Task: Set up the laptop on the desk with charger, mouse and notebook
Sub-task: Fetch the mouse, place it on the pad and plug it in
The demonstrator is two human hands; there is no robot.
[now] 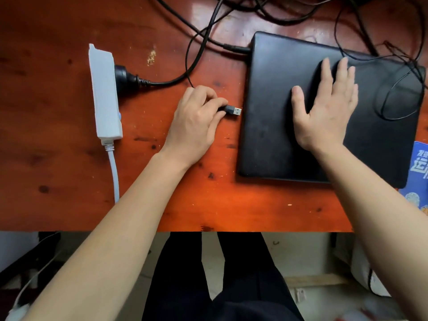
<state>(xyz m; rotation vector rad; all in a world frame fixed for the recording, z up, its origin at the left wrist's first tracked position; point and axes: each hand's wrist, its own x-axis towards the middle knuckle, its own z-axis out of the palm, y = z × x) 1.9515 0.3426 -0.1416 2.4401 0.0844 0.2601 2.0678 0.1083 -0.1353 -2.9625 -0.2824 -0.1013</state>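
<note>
Leftward, left fingers (215, 101) tight around USB plug (234, 110); right fingers (342, 70) apart, flat atop laptop (278, 89).

Feed notes: I see a left forearm (111, 228) and a right forearm (382, 216), both bare to the frame edge. The left hand (196, 119) and right hand (324, 112) are bare, nails short. Plain black cloth trousers (180, 286) cover both legs.
</note>
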